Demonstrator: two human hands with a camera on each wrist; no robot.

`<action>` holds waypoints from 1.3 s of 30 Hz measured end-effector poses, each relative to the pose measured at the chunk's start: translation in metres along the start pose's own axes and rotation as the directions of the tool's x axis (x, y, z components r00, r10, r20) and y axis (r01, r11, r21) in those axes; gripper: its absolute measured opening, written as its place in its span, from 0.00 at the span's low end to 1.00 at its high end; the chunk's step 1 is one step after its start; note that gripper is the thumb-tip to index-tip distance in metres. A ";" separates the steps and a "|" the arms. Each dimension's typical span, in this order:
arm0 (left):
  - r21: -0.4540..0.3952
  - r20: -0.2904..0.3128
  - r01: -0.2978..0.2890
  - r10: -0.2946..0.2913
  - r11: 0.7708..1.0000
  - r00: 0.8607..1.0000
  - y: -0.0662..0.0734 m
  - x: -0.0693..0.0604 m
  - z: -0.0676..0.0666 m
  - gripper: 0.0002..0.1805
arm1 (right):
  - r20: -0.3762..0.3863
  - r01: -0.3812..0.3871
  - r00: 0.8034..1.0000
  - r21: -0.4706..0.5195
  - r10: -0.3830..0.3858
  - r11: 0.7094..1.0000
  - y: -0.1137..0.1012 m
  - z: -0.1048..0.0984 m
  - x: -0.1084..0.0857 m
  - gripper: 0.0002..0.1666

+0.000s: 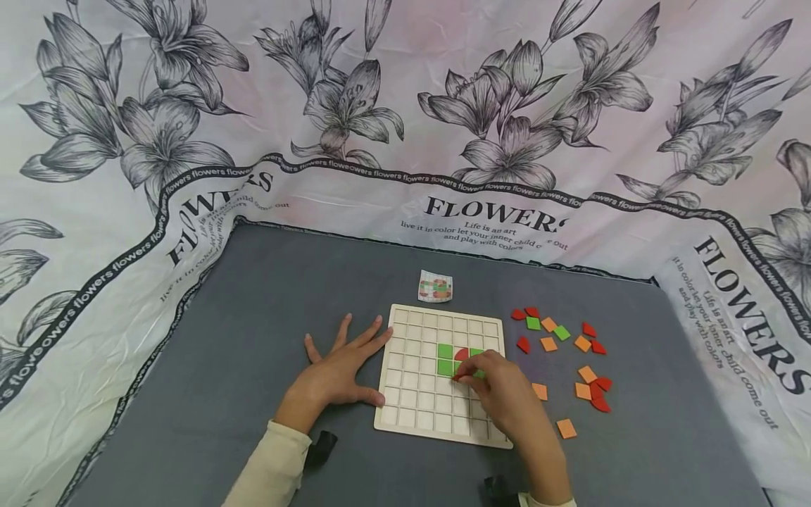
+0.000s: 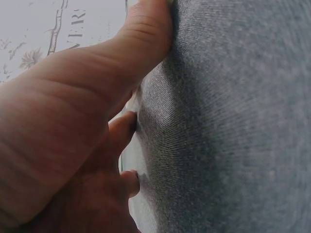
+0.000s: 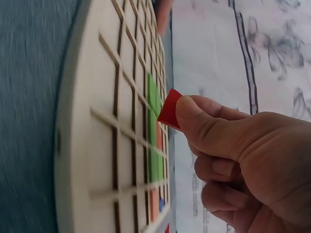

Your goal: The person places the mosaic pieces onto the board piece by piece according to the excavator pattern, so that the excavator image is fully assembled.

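Looks early, judging by few seated pieces on the wooden grid board (image 1: 405,417): green square tiles (image 1: 445,351) and a red curved tile (image 1: 462,354), right of its middle (full count lost behind the right hand (image 1: 498,389)). Beside those, clamped between right thumb and fingertip, another thin red piece (image 3: 169,110), not yet seated. Apparently left to place, right of the board: loose red tiles (image 1: 588,329), orange squares (image 1: 566,428), two loose green squares (image 1: 533,323). Beyond its far edge, a printed pattern card (image 1: 435,286). At its left edge, a left hand (image 1: 338,373), fingers spread apart.
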State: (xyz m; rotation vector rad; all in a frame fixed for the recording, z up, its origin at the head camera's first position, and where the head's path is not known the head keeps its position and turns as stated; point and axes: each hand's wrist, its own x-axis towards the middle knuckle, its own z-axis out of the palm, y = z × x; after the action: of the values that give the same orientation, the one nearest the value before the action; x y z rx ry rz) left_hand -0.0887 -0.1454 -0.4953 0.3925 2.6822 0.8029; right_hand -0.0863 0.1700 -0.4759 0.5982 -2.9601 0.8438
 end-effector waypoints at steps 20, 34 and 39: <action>0.007 -0.006 0.006 -0.006 1.000 1.000 0.002 0.001 0.001 0.65 | 0.040 0.058 0.998 -0.021 -0.058 0.998 -0.015 0.023 0.006 0.10; 0.013 -0.004 0.006 -0.006 1.000 1.000 0.002 0.001 0.001 0.65 | 0.057 0.092 0.995 -0.089 -0.087 0.992 -0.014 0.026 0.002 0.09; 0.015 -0.006 0.007 -0.007 1.000 1.000 0.002 0.001 0.001 0.65 | 0.061 0.077 0.996 -0.119 -0.070 0.990 -0.017 0.025 0.001 0.08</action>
State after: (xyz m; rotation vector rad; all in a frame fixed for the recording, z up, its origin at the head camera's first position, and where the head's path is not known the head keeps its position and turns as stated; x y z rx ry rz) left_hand -0.0888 -0.1431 -0.4947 0.3846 2.6950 0.7840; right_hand -0.0785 0.1430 -0.4885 0.7315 -2.9910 0.6463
